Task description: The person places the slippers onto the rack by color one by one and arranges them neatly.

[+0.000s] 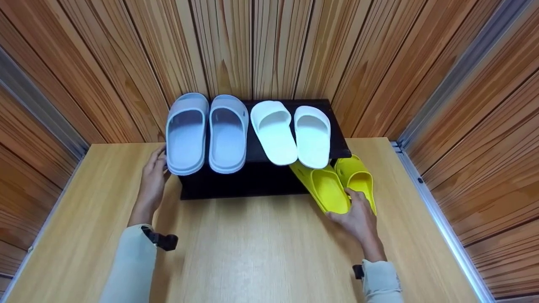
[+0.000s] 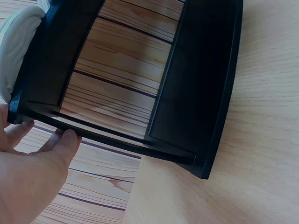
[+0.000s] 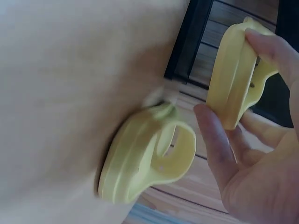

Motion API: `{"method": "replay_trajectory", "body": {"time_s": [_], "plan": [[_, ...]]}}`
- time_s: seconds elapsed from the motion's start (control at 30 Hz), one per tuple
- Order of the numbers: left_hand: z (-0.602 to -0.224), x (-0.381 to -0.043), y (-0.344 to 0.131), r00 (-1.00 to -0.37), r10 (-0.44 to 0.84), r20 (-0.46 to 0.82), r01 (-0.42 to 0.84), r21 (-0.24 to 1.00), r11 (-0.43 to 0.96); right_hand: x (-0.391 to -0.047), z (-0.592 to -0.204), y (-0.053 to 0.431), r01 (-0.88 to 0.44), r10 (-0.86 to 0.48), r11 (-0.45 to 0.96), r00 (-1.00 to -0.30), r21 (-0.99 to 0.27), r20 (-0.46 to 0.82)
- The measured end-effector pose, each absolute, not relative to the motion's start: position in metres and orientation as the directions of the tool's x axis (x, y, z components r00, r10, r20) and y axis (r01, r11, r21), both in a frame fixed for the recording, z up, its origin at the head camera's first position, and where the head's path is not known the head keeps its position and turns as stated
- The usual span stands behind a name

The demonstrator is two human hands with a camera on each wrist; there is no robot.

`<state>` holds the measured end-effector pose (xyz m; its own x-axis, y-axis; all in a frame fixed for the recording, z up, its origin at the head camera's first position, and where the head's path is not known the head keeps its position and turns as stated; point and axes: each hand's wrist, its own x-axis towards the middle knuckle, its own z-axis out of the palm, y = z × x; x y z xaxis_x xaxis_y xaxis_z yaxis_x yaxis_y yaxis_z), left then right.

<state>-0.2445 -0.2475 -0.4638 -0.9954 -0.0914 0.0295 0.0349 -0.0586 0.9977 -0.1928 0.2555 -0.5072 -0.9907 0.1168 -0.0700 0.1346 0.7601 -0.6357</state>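
Observation:
My right hand grips a yellow slipper across its heel end. The thumb lies on one edge and fingers on the other. That slipper is tilted, its toe reaching under the black shoe rack's top shelf. Its mate, another yellow slipper, rests on the wooden surface at the rack's right end. My left hand holds the rack at its left end, with fingertips on the side rail. Two grey-blue slippers and two white slippers sit on the top shelf.
Wood-panelled walls rise behind the rack and on both sides. The rack's black lower shelf lies close over the wooden surface. A metal rail runs along the right edge.

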Motion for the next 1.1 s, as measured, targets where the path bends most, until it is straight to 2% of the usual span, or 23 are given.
{"method": "replay_trajectory", "body": {"time_s": [0.53,0.8,1.1], "plan": [[-0.464,-0.244,-0.244,-0.996,-0.093,0.016,0.021,0.998,-0.054,-0.211,-0.524,0.217,0.182,0.234,0.729,-0.972,-0.66,-0.009],[-0.463,-0.244,-0.245,-0.996,-0.084,0.031,0.034,0.999,-0.039,-0.225,-0.538,0.208,0.155,0.263,0.722,-0.963,-0.675,0.06],[-0.464,-0.244,-0.248,-0.995,-0.093,0.033,0.038,0.998,-0.053,-0.245,-0.534,0.198,0.2,0.297,0.707,-0.955,-0.678,0.028]]}}
